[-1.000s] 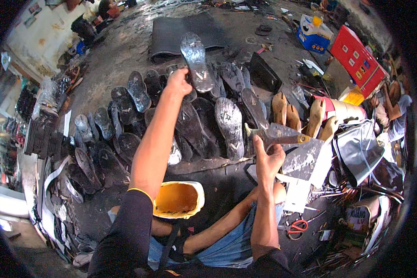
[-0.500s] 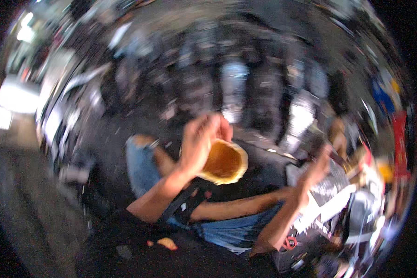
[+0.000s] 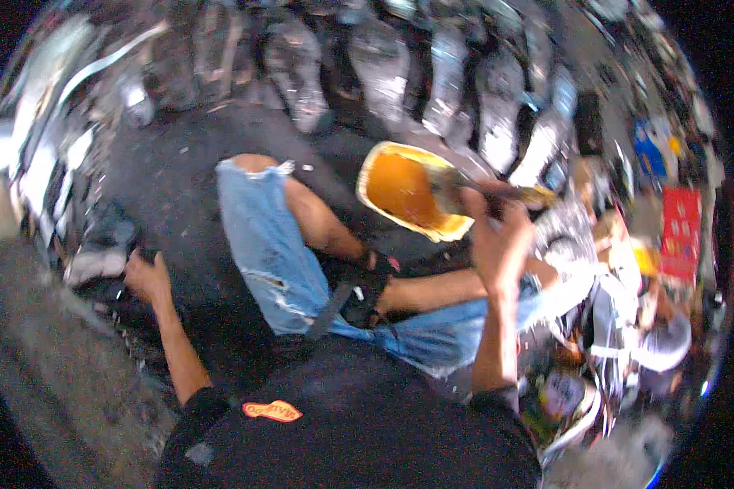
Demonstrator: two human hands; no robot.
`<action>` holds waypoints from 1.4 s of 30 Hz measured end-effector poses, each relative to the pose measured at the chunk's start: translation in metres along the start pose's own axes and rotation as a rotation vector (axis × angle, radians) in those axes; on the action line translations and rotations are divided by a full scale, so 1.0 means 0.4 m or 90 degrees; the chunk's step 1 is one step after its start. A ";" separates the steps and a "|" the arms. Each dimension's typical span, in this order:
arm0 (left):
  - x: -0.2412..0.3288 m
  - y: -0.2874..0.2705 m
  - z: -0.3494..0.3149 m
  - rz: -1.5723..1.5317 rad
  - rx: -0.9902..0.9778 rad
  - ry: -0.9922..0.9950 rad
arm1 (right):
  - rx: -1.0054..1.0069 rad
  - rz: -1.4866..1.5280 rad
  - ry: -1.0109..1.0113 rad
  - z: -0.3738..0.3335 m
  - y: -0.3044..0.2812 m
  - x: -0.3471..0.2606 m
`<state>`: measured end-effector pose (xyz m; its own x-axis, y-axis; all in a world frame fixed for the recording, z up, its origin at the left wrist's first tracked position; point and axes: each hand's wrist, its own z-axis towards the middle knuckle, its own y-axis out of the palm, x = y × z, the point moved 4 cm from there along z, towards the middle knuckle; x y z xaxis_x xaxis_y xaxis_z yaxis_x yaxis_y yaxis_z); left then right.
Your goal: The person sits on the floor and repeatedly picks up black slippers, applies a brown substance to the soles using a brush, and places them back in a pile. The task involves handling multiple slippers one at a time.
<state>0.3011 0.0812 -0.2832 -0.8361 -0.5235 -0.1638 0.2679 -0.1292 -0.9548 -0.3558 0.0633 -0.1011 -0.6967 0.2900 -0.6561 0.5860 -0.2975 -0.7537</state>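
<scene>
My right hand (image 3: 501, 244) is closed around what looks like a brush (image 3: 447, 189), with a dark handle and a pale, blurred head. That head lies over the open mouth of a shallow yellow-rimmed tub (image 3: 395, 186) with an orange-brown inside. The tub is tilted and close to my right fingers; whether they also touch it, I cannot tell. Far to the left, my left hand (image 3: 147, 279) is open, thumb apart, beside a pale-and-dark shoe-like thing (image 3: 98, 265). I cannot tell whether its fingertips touch it.
Several shiny shoe soles (image 3: 379, 69) stand in rows beyond the dark mat (image 3: 183, 179). My bent legs in torn jeans (image 3: 261, 253) lie between my arms. To the right are a red printed panel (image 3: 680, 235), a blue pack (image 3: 649, 149) and cluttered packages.
My left hand has let go of the tub and swung far left. The tub now lies farther forward, by my right hand, which has come inward from the right with the brush.
</scene>
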 end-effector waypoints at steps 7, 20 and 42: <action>-0.176 0.039 -0.172 0.255 0.055 -0.131 | 0.039 -0.097 -0.194 -0.017 0.121 0.104; 0.404 -0.533 -0.212 -0.534 -0.081 0.216 | -0.048 0.232 0.129 -0.126 -0.012 0.279; 0.779 -0.574 -0.440 -1.334 -1.023 -0.106 | 0.213 0.218 -0.410 0.045 -0.010 -0.154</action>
<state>-0.1054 0.0959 -0.1586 0.5218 -0.6494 0.5532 -0.7020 0.0417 0.7110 -0.3227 0.0304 -0.0570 -0.6622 -0.4184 -0.6216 0.7266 -0.5614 -0.3962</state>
